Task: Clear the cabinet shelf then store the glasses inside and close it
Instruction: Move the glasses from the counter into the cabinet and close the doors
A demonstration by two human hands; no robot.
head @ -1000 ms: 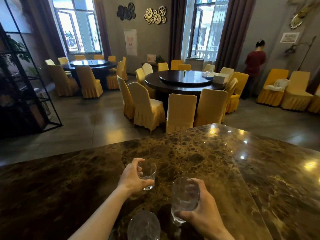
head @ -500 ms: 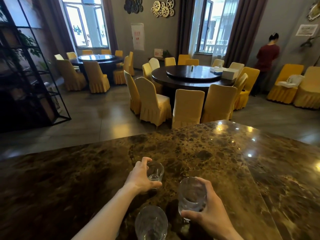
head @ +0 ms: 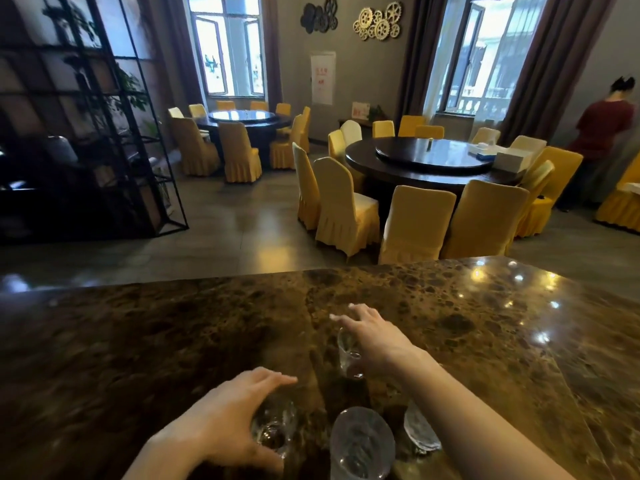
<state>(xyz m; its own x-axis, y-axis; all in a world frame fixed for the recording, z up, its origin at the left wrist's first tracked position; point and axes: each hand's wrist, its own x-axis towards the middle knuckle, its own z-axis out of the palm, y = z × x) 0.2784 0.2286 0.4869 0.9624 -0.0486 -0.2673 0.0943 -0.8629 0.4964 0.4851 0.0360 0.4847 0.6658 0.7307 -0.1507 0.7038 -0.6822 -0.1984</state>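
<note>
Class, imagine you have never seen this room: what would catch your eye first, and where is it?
Nearest, two hands, left and right, reach among clear glasses on a glossy brown marble counter. Beyond it, yellow-covered chairs ring a dark round table, and gold gear ornaments hang on the far wall between bright windows.

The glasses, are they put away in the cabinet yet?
Not yet. Nothing looks stored: four glasses stand on the marble counter. The left hand reaches over the small glass, and the right hand over the far glass. No cabinet shows, so storing and closing remain.
</note>
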